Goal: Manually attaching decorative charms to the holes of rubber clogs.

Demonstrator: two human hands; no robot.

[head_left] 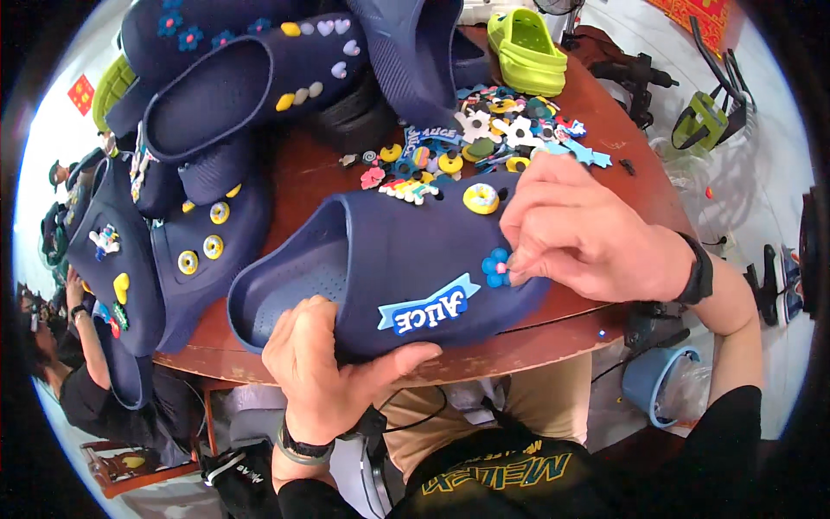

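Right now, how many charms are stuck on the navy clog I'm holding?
3 show on the navy clog: a yellow ring charm near the toe, a blue flower charm at the right hand fingertips, and a blue ribbon-shaped charm above the left hand. Others may be hidden.

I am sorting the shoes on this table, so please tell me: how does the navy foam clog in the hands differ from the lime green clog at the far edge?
The navy foam clog is dark blue; the lime green clog is bright. The navy one is held by the left hand and right hand; the green one lies untouched. The navy one carries charms; the green shows none. Both have strap-less perforated uppers.
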